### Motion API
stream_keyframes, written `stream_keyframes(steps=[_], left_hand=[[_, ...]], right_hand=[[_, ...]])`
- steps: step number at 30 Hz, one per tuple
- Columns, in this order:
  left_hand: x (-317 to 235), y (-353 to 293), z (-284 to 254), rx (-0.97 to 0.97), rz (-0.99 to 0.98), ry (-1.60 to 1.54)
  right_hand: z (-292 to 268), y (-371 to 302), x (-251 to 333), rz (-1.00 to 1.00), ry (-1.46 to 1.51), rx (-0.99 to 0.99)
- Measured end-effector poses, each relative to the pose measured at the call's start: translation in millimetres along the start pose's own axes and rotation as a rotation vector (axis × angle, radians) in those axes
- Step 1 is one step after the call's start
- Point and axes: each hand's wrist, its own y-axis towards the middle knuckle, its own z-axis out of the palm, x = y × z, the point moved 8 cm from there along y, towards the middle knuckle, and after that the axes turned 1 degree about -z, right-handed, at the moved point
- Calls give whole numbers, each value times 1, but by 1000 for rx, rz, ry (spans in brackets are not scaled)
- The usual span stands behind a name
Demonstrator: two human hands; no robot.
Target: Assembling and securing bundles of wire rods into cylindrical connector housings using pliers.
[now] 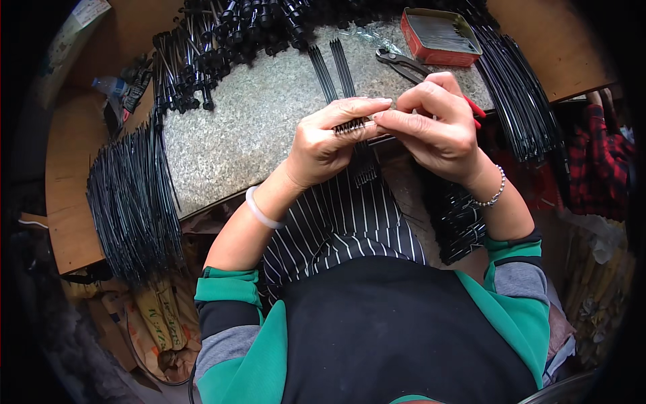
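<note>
Over the near edge of the table, my left hand (326, 138) is closed around a small black piece with a row of teeth or loops (350, 126); its full shape is hidden by the fingers. My right hand (441, 128) pinches thumb against fingers close beside it, at the end of that piece. What lies in the pinch is too small to make out. Two groups of thin black rods (342, 67) lie on the table beyond my left hand. More black rod ends (365, 172) show below it, over my striped apron.
Pliers with red handles (404, 64) lie beside a red tin (441, 40) of thin, pale pieces. Bundles of black rods hang at the left (131, 202) and right (521, 94) of the speckled table (229, 148). Black-knobbed rods (235, 34) pile up at the back.
</note>
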Motion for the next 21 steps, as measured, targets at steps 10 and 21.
stream_keyframes(steps=[10, 21], left_hand=[[3, -5, 1, 55, -42, 22], [8, -8, 2, 49, -103, 65]], right_hand=[[13, -1, -7, 115, 139, 8], [15, 8, 5, 5, 113, 43]])
